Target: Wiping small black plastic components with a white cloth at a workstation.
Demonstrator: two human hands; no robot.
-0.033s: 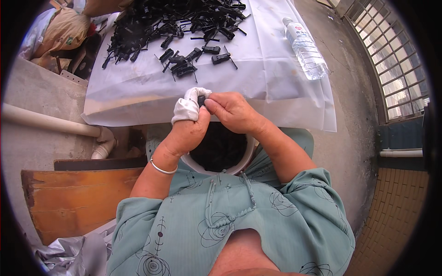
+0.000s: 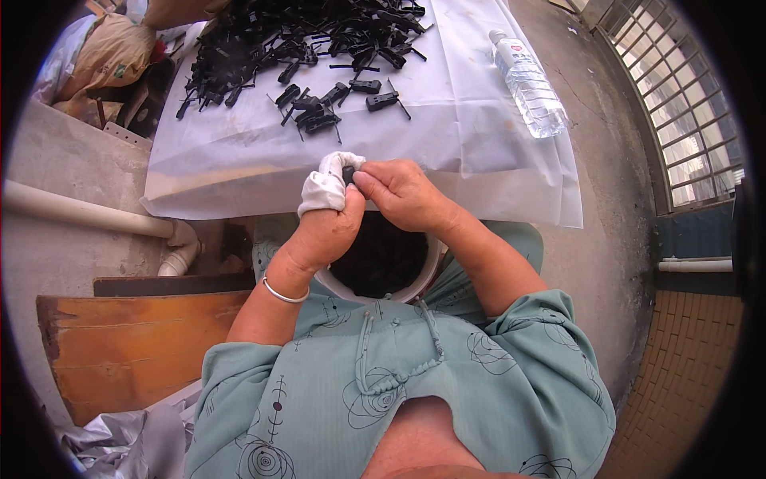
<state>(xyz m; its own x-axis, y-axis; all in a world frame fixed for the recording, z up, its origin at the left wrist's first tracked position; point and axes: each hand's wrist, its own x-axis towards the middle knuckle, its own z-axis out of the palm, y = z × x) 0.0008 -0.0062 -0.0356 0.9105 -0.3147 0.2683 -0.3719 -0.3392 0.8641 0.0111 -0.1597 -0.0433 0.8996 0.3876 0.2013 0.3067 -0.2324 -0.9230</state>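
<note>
My left hand [image 2: 331, 215], its fingers wrapped in white cloth [image 2: 323, 191], is closed around a small black plastic part [image 2: 349, 173]. Against the part's right side, my right hand [image 2: 408, 193] is closed with thumb and forefinger pinched at it. Most of the part is hidden by the fingers. Both hands meet in front of the table's near edge. Below them, between my knees, a white bucket [image 2: 436, 267] holds a dark mass of black pieces [image 2: 379, 255]. Several loose black plastic parts [image 2: 317, 116] with thin prongs lie on the table just beyond my hands.
A large heap of similar black parts [image 2: 295, 40] covers the far side of the sheeted table [image 2: 455, 152]. A clear water bottle [image 2: 531, 88] lies at its right. Left are a pale pipe [image 2: 88, 209], a wooden board [image 2: 144, 343] and sacks [image 2: 112, 52]; right, a barred window [image 2: 678, 88].
</note>
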